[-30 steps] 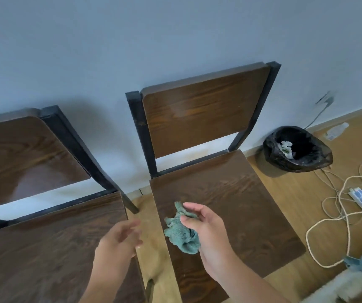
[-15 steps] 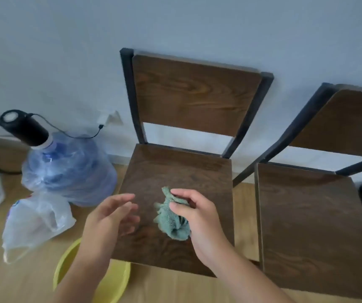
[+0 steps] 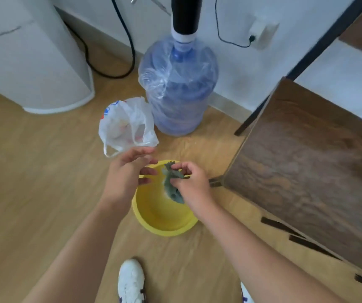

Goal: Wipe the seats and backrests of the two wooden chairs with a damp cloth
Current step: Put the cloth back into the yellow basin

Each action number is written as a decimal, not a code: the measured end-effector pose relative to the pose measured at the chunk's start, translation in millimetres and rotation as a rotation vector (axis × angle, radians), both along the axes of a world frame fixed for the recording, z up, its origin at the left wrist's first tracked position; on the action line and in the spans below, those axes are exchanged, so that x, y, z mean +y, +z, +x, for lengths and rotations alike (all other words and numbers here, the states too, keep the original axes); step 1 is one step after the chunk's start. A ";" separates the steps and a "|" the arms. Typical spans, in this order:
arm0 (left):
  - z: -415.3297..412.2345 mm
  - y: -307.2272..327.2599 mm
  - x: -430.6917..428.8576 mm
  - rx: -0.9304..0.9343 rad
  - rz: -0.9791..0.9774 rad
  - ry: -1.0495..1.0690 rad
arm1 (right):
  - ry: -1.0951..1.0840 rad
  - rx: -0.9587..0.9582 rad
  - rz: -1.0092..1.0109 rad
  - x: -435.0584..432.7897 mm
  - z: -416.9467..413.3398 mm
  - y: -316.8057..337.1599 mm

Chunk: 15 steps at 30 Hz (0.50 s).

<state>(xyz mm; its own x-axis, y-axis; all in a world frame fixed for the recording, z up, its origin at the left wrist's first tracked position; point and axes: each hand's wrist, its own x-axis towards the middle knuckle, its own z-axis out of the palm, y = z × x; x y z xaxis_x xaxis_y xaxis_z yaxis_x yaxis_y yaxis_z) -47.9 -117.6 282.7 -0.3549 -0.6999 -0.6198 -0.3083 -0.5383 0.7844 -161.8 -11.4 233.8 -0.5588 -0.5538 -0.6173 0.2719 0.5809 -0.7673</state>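
Over the yellow basin [image 3: 164, 217] now, not the chair seat like half a second back: my right hand [image 3: 194, 184] has its grip pinched on the damp cloth [image 3: 172, 184], dangling inside the rim. Left hand [image 3: 127, 173] hangs at 9 o'clock, fingers spread, empty. Chair [image 3: 307, 171] has slid off to 3 o'clock.

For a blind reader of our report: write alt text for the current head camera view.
Seen from above, a person's right hand holds a bunched green cloth over a yellow basin on the wood floor, the open left hand beside it. A water jug and white plastic bag stand behind; a wooden chair seat is at right.
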 end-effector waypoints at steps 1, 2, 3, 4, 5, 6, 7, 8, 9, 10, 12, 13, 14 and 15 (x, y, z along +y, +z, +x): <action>5.0 -17.0 -1.9 -0.005 0.003 0.013 | 0.026 0.027 0.042 -3.3 6.9 -22.8; 9.3 -35.7 -2.8 -0.014 0.009 0.024 | 0.048 0.052 0.078 -5.5 12.3 -46.9; 12.8 -55.4 -2.5 -0.022 0.015 0.031 | 0.065 0.076 0.114 -6.7 16.4 -71.6; 16.5 -76.4 -1.6 -0.025 0.023 0.043 | 0.077 0.101 0.144 -6.7 19.6 -97.6; 20.1 -98.1 -0.6 -0.027 0.032 0.055 | 0.083 0.123 0.174 -5.8 22.7 -122.7; 24.2 -120.5 0.5 -0.031 0.036 0.060 | 0.084 0.145 0.197 -3.4 25.7 -148.0; 28.3 -142.8 2.3 -0.037 0.042 0.062 | 0.086 0.152 0.223 0.3 28.0 -170.8; 33.2 -165.5 4.7 -0.039 0.046 0.064 | 0.095 0.159 0.239 4.5 30.1 -193.7; 36.0 -185.8 6.1 -0.044 0.059 0.060 | 0.106 0.163 0.255 6.3 31.2 -213.6; 39.4 -209.7 10.6 -0.050 0.076 0.061 | 0.120 0.178 0.269 11.3 33.5 -237.2; 42.3 -232.1 13.0 -0.050 0.083 0.057 | 0.118 0.184 0.269 15.2 31.4 -259.4; 44.7 -243.9 15.8 -0.051 0.081 0.062 | 0.135 0.179 0.272 18.6 33.8 -269.8; 46.6 -255.8 18.4 -0.057 0.081 0.060 | 0.163 0.188 0.278 22.8 36.5 -281.7; 47.4 -265.7 21.2 -0.056 0.078 0.051 | 0.197 0.200 0.297 26.9 36.9 -290.2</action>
